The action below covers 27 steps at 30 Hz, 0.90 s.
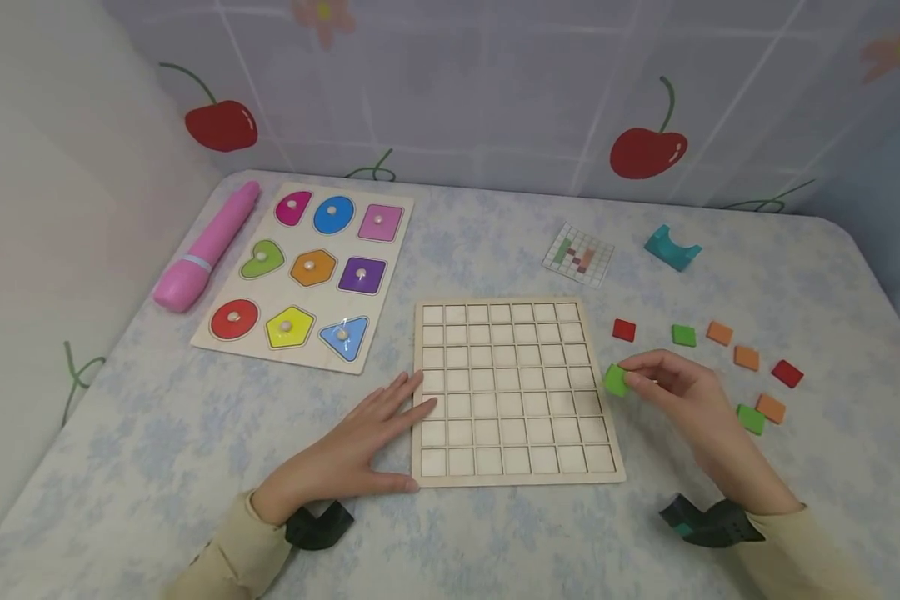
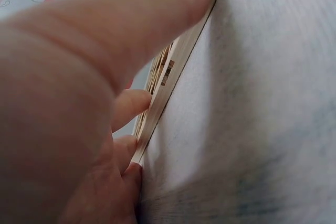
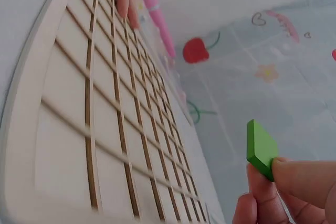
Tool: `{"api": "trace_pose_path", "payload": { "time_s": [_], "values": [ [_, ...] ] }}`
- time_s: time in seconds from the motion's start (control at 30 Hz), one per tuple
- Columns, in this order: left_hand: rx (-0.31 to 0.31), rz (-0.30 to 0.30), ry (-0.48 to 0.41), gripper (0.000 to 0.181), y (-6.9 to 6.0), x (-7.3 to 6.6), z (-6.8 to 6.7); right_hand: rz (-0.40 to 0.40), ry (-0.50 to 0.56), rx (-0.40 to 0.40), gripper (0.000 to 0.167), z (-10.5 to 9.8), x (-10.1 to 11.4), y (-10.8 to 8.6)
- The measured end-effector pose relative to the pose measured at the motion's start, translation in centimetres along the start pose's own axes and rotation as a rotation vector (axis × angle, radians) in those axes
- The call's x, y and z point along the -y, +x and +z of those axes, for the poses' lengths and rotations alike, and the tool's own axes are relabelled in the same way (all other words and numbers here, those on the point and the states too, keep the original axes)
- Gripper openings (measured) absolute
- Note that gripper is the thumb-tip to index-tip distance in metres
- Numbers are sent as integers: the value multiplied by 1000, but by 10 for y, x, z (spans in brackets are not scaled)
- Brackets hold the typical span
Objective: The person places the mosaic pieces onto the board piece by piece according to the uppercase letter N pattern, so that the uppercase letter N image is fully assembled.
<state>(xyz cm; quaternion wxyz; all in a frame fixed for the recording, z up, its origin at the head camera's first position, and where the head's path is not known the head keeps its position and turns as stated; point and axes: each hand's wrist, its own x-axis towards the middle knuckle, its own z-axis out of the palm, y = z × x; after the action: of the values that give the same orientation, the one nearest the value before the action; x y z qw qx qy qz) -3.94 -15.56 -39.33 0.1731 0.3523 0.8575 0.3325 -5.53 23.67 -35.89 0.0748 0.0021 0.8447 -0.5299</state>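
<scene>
Tile point(image 1: 614, 381), thin and green, probably light, stiff and best taken by its edges, is pinched between thumb and fingers of the right hand point(image 1: 690, 402) near the gridded board's point(image 1: 507, 381) right rim, while the left hand point(image 1: 351, 447) rests, fingers spread, against its left edge.

In front of you: worktop point(image 1: 495, 542), whitish with blurred pale-blue blotches, far corners rounded. Beyond it you face a grey-lavender rear wall point(image 1: 435, 100): white grid lines, red cherries point(image 1: 221, 127) with green stems, pinkish-orange flowers point(image 1: 888, 62) with yellow centres. Your left: pale wall point(image 1: 67, 208), green curl point(image 1: 73, 377) low down. Your right: bluish wall point(image 1: 896, 158). Light over your worktop: soft, fairly even.
</scene>
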Motion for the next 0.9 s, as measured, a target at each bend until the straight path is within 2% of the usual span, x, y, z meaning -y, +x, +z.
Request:
{"api": "trace_pose_path", "payload": {
  "time_s": [0.17,0.27,0.33,0.5,0.6,0.77,0.9],
  "values": [
    [5,-9,-2,88,0,0,0,73,299,142,22,31,18,11],
    [5,-7,2,88,0,0,-1,105,410,231,24,54,25,16],
    [5,-7,4,89,0,0,-1,93,425,275,24,69,27,19],
    [6,-17,4,88,0,0,0,-16,373,330,19,102,31,23],
    [7,-16,2,88,1,0,1,-116,280,338,14,114,30,21],
    [9,-18,5,88,1,0,1,-240,79,273,8,127,29,16],
    [12,-20,6,88,1,0,0,-303,-13,248,6,131,28,14]
  ]
}}
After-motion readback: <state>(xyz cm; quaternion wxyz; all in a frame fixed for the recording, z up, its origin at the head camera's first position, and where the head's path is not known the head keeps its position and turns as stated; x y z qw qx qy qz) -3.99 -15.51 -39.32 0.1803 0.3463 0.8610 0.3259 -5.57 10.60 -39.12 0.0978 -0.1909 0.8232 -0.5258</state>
